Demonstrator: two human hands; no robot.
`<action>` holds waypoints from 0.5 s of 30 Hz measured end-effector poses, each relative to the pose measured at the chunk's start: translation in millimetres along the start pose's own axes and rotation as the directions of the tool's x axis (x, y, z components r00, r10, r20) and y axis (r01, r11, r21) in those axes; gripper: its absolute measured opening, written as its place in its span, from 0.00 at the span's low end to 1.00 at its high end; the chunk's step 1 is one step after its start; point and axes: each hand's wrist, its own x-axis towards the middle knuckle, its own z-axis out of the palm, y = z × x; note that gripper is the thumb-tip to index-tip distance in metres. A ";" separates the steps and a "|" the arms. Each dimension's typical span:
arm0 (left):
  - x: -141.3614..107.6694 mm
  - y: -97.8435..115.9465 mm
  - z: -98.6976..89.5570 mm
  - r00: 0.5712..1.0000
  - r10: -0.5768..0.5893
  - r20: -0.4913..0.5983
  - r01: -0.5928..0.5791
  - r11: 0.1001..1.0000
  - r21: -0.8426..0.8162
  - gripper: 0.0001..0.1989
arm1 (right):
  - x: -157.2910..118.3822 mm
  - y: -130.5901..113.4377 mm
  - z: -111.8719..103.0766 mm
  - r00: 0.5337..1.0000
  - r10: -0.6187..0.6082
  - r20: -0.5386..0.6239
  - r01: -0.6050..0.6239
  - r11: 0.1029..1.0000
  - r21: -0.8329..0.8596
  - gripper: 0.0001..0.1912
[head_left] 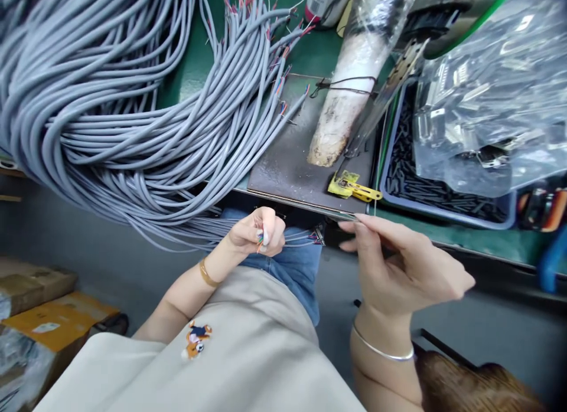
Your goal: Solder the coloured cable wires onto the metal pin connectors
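My left hand [262,230] is closed in front of the table edge, just above my lap. Thin coloured wires [260,241] of a grey cable poke out between its fingers. To the right, my right hand [396,261] is at the table edge with thumb and forefinger pinched together. What lies in that pinch is too thin to make out. Grey cables [305,238] run across my lap behind the left hand. A large bundle of grey cables [146,134] with stripped, coloured ends covers the table's left side.
A dark plate [287,170] lies at the table's front. On it are a plastic-wrapped white roll [341,99] and a yellow clip-like piece [365,192]. At right, a blue tray [447,217] holds small black pieces [407,164] beneath a clear bag of metal parts [487,99].
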 end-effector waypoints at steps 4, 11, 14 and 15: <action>-1.9 -1.0 -1.9 0.999 -0.005 0.034 0.007 0.998 -0.057 0.36 | -1.6 -2.7 -3.2 0.991 -0.073 -0.110 0.067 0.996 -0.062 0.14; -4.6 6.0 7.0 0.999 0.029 0.016 -0.029 1.000 0.006 0.36 | 6.5 -9.2 -0.1 0.995 0.067 0.073 -0.070 0.997 0.033 0.21; -5.2 19.3 20.3 0.985 0.112 -0.131 -0.102 0.991 0.080 0.27 | 8.3 -3.2 -0.9 0.994 0.086 0.069 -0.086 0.996 -0.003 0.12; -5.5 25.4 25.6 0.972 0.145 -0.184 -0.128 0.987 0.101 0.24 | 6.5 -0.5 -4.4 0.994 0.106 0.038 -0.107 0.994 0.021 0.10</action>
